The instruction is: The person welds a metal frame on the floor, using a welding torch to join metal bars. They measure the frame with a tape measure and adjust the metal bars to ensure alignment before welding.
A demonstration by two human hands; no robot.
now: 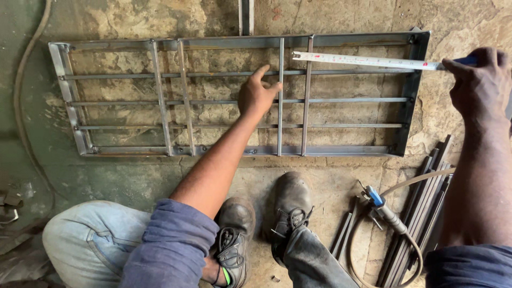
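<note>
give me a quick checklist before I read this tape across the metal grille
1. Tape measure stretched flat over the metal grille: ok.
2. Tape tip at the upright bar: ok, though the hook itself is too small to tell.
3. Left hand steadying the neighbouring upright: ok.
4. Right hand gripping the tape case: ok.
5. Tape square to the frame: not ok, it slants slightly.
6. Boots off the frame: ok.

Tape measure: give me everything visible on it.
The tape measure has a pale blade with fine markings, drawn out nearly level over the upper right of the metal grille. Its tip lies by an upright bar near the middle. The blade passes over the frame's right edge to the right hand, which grips a mostly hidden blue case. The left hand rests on the bars, apart from it.
</note>
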